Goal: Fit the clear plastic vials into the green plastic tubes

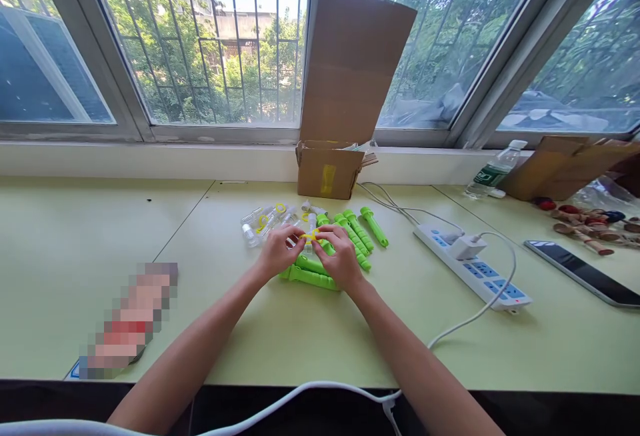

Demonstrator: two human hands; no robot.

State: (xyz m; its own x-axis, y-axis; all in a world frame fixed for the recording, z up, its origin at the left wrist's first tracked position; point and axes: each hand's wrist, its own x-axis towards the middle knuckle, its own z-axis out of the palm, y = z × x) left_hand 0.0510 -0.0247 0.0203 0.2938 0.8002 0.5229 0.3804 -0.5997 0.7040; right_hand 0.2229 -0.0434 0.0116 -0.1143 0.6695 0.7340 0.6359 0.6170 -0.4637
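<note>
My left hand [278, 251] and my right hand [341, 257] meet over the middle of the pale green table [300, 329]. Their fingertips pinch a small yellow ring [309, 237] between them. Under and beside the hands lie several bright green plastic tubes [356, 231], some fanned out to the right, others below my palms [310, 279]. To the upper left sits a cluster of small clear vials with yellow rings [264, 221]. Both hands are closed in a pinch.
An open cardboard box [327, 169] stands by the window sill behind the parts. A white power strip [473, 266] with a plugged charger and cable lies to the right, then a dark phone [583, 271], a water bottle [493, 171] and wooden toys [585, 223]. A blurred patch [133, 316] sits left.
</note>
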